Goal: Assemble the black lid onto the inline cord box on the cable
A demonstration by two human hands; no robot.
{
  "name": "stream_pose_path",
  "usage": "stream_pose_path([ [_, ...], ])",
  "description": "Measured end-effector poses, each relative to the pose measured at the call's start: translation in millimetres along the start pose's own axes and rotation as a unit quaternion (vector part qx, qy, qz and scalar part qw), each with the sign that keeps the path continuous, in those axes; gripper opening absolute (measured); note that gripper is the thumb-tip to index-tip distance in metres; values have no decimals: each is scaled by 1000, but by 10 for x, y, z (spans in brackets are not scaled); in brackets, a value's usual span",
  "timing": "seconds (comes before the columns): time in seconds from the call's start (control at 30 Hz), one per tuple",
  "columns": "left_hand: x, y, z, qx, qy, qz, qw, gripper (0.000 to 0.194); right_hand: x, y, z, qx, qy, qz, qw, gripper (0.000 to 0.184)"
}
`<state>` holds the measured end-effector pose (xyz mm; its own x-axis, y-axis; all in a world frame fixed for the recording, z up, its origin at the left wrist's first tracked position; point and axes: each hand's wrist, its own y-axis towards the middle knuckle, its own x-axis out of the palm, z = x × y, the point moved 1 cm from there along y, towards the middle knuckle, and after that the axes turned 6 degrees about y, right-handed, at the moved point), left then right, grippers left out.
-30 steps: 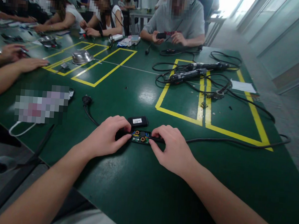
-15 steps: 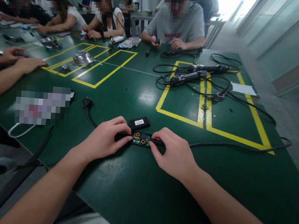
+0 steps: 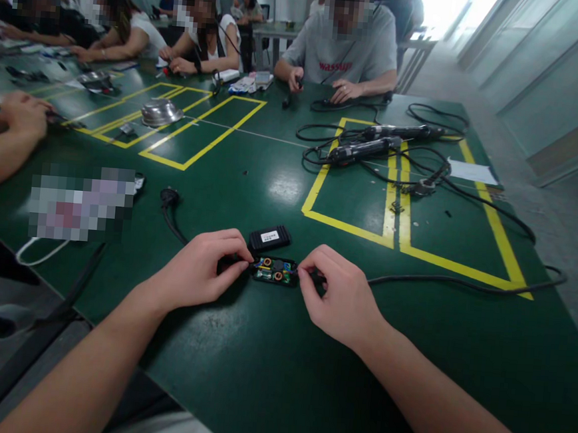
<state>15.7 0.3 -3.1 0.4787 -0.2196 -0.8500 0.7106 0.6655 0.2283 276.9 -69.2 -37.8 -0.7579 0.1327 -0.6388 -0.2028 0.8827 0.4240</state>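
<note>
A small green circuit board (image 3: 273, 270) with copper coils lies face up in an open black casing in front of me. My left hand (image 3: 207, 267) pinches the black power cord (image 3: 175, 233) at the casing's left end. That cord runs to a black plug (image 3: 169, 198) lying farther left. At the right end, my right hand (image 3: 340, 294) has thumb and forefinger closed on the black cable (image 3: 424, 278), which leads off rightward. Both cord ends are partly hidden by my fingers. Just behind the board rests the black casing cover (image 3: 270, 238), with a white label.
Two black electric screwdrivers (image 3: 364, 150) with looping cables lie right of centre, inside yellow tape outlines. A metal bowl (image 3: 161, 113) stands at the left. Another person's hands (image 3: 24, 115) work at the left edge; a co-worker in grey (image 3: 344, 54) sits opposite.
My fingertips have drawn slightly apart from the board, the right ones rightward and the left ones leftward, so more of the casing shows. The neighbour's hands at left have moved.
</note>
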Motion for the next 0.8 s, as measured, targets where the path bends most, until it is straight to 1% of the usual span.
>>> stream_pose_path([
  [0.17, 19, 10, -16, -1, 0, 2, 1000, 16, -5, 8, 2, 2, -3, -9, 1000, 16],
  [0.37, 19, 4, -36, 14, 6, 3, 1000, 17, 2, 9, 16, 16, 4, -18, 1000, 16],
  [0.47, 16, -7, -42, 22, 23, -1, 999, 18, -1, 19, 20, 1, -12, -17, 1000, 17],
  [0.53, 18, -9, -34, 37, 44, 9, 998, 19, 1, 26, 19, -15, -35, -12, 999, 17],
  [0.63, 36, 1, -12, 56, 86, 45, 994, 19, 16, 26, 14, -20, -62, -12, 998, 15],
  [0.7, 73, 18, -7, 55, 100, 54, 992, 29, 26, 22, 6, -8, -63, -15, 998, 12],
  [0.77, 132, 42, -23, 38, 104, 42, 993, 44, 31, 20, -3, 6, -58, -20, 998, 12],
  [0.8, 164, 55, -39, 22, 106, 34, 994, 48, 32, 20, -7, 12, -55, -22, 998, 13],
])
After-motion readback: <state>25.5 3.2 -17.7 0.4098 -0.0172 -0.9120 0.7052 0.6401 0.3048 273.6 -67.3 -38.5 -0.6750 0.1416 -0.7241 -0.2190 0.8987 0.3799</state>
